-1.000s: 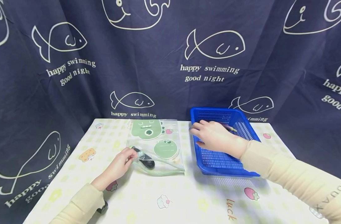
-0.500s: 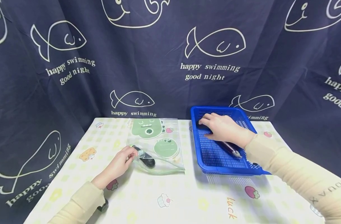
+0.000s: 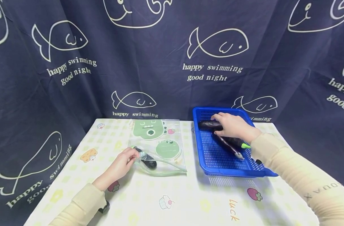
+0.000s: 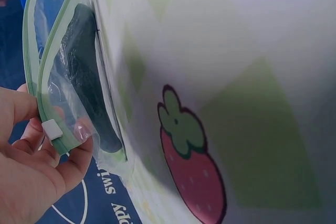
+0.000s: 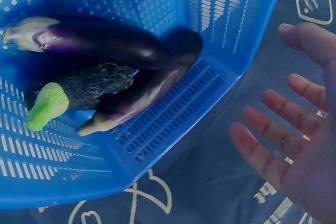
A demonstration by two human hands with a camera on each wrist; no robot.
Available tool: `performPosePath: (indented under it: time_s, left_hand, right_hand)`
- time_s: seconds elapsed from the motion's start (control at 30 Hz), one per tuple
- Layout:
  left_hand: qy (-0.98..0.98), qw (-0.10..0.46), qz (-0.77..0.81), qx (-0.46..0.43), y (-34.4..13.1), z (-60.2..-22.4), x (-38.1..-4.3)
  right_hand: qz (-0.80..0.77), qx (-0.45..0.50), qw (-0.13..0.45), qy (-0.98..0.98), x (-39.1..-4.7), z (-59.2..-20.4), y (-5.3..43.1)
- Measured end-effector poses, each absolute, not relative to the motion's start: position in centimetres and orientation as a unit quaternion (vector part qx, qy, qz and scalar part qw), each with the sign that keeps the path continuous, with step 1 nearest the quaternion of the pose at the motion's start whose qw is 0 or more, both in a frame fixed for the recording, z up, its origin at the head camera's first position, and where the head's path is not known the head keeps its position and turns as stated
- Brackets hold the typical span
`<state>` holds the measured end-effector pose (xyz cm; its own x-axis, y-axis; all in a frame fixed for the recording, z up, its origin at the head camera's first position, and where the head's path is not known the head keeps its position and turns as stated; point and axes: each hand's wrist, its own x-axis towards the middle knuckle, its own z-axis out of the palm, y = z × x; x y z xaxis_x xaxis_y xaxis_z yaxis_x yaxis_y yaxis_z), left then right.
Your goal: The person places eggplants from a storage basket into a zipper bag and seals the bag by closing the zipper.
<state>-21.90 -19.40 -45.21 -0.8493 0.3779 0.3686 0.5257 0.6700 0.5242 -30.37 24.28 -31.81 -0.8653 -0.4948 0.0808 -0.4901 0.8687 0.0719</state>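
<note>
My left hand (image 3: 125, 161) pinches the corner of a clear zip bag (image 4: 52, 66) with a green-edged mouth, right at its white slider (image 4: 52, 129). Inside the bag lies a dark, elongated vegetable (image 3: 147, 161). My right hand (image 3: 234, 125) is above the blue basket (image 3: 201, 157), fingers spread and holding nothing in the right wrist view. In the basket are two purple eggplants, one (image 5: 105, 40) across the top in that view and another (image 5: 152, 90) beside it. A dark, rough-skinned vegetable (image 5: 89, 85) with a bright green end lies against them.
The bag rests on a pale checked tablecloth (image 3: 160, 188) printed with fruit and cakes, left of the basket. A navy curtain (image 3: 172, 78) with fish drawings hangs right behind the table. A small black object (image 3: 104, 207) is under the left sleeve.
My right hand has shifted right over the basket, uncovering the vegetables. The purple eggplant there now lies lower toward the basket's near side. My left hand and the bag stay put.
</note>
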Motion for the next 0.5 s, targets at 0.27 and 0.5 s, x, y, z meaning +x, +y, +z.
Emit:
performPosePath:
  time_s: [0.27,0.5]
  left_hand:
    - [-0.904,0.121,-0.323,-0.251,-19.5,-45.3,-22.0]
    - [-0.906,0.118,-0.323,-0.247,-19.5,-45.3,-21.9]
  right_hand:
    - [0.011,0.215,0.033,-0.976,-31.7,-32.5,26.4]
    - [0.035,0.186,0.025,-0.982,-32.7,-33.6,28.0]
